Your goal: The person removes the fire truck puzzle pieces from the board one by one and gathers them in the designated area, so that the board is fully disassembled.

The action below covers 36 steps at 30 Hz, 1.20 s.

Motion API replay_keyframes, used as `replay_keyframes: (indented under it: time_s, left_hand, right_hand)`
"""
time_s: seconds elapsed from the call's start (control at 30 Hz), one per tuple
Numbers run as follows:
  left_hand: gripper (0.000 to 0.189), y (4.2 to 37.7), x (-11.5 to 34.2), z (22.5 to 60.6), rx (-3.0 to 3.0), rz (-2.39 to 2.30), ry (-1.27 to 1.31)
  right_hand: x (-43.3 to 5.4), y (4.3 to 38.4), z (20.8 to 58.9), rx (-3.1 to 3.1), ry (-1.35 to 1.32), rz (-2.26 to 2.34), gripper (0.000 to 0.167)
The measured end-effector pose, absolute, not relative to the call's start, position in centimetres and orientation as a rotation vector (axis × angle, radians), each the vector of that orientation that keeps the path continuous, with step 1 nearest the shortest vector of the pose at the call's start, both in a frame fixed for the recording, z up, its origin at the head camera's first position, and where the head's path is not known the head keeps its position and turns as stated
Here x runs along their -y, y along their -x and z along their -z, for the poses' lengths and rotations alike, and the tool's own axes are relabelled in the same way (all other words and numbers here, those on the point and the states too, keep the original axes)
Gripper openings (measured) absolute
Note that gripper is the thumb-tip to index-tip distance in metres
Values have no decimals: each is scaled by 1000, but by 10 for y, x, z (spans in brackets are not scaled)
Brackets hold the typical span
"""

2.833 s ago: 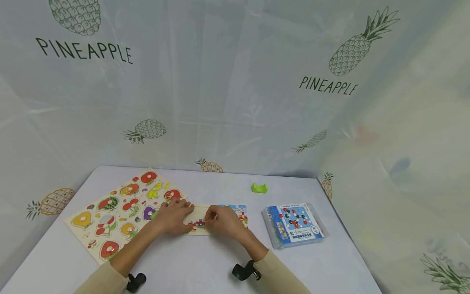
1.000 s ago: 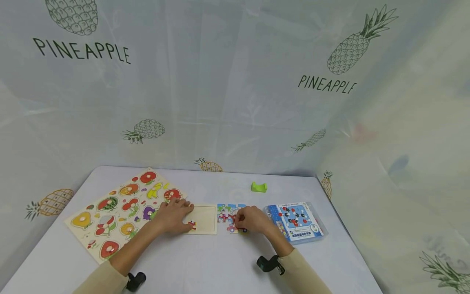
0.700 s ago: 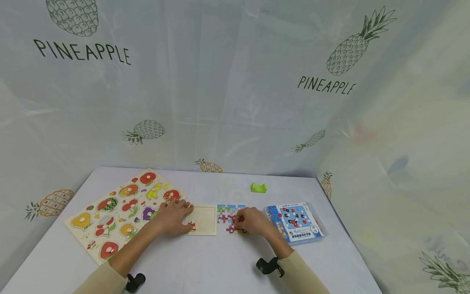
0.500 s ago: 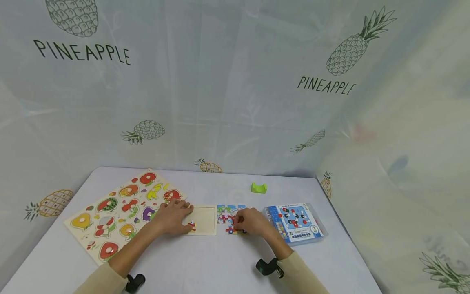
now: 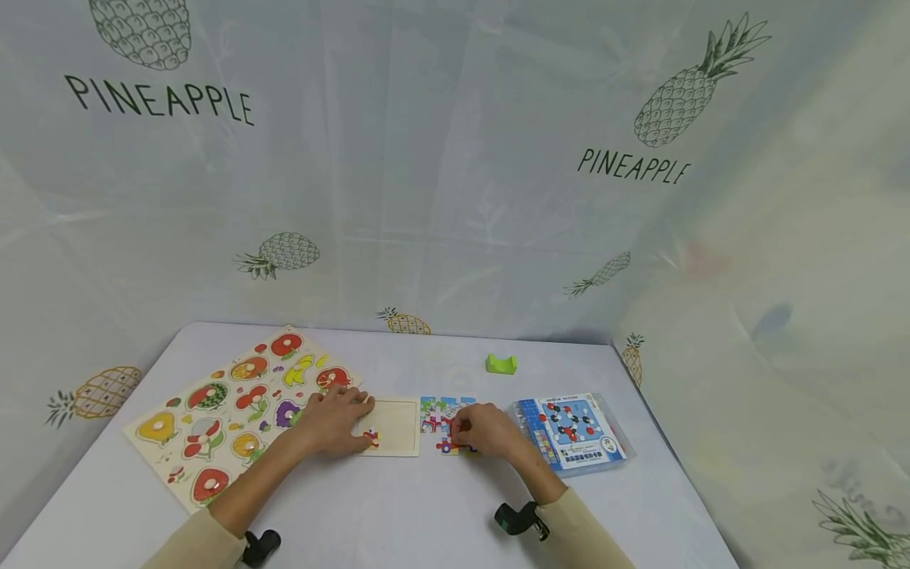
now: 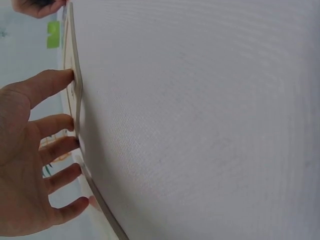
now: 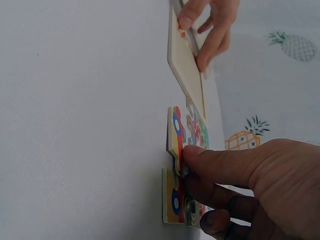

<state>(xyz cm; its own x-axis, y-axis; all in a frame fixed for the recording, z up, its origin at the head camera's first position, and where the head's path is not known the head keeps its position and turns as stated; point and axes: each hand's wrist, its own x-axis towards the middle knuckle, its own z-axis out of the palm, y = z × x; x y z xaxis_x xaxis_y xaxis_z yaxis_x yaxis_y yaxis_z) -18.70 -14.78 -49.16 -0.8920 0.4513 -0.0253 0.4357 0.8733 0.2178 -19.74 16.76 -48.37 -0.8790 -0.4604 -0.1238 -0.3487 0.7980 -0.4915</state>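
Note:
My left hand (image 5: 330,423) rests with spread fingers over the left part of a shallow wooden puzzle tray (image 5: 398,427). Its thumb is by a small red puzzle piece (image 5: 373,438) lying in the tray's lower left. To the right of the tray, several colourful jigsaw pieces (image 5: 430,414) lie grouped together. My right hand (image 5: 486,431) is over this group, hiding part of it. In the right wrist view, its thumb and index finger pinch a puzzle piece with a blue wheel (image 7: 175,131), slightly tilted beside another wheel piece (image 7: 172,202).
A large wooden fruit puzzle board (image 5: 235,442) lies at the left, its right corner beneath or beside my left hand. A clear case with a blue molecule-picture cover (image 5: 579,431) is at the right. A green curved block (image 5: 501,364) stands farther back.
My right hand has moved right, from the tray to the group of pieces, carrying the wheel piece out of the tray. Lately it shifts only slightly. My left hand stays put.

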Motion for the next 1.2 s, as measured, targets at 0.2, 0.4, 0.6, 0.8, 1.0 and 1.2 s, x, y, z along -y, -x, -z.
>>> replay_keyframes:
  time_s: [0.2, 0.4, 0.6, 0.8, 1.0, 1.2]
  left_hand:
    - [70, 185, 148, 489, -2959, -309, -707]
    - [73, 183, 150, 485, -2916, -343, -708]
    - [82, 184, 152, 485, -2882, -354, -725]
    - [84, 186, 153, 485, -2877, -358, -737]
    - [84, 186, 153, 484, -2883, -347, -732]
    - [82, 185, 152, 482, -2884, -362, -737]
  right_hand:
    - [-167, 196, 484, -2751, 638, 683, 13]
    - [-163, 200, 479, -2760, 598, 685, 11]
    - [-144, 204, 472, -2750, 619, 706, 9]
    - [-113, 202, 474, -2741, 749, 735, 4]
    - [-79, 204, 482, -2727, 853, 694, 17]
    - [-55, 203, 489, -2752, 946, 565, 31]
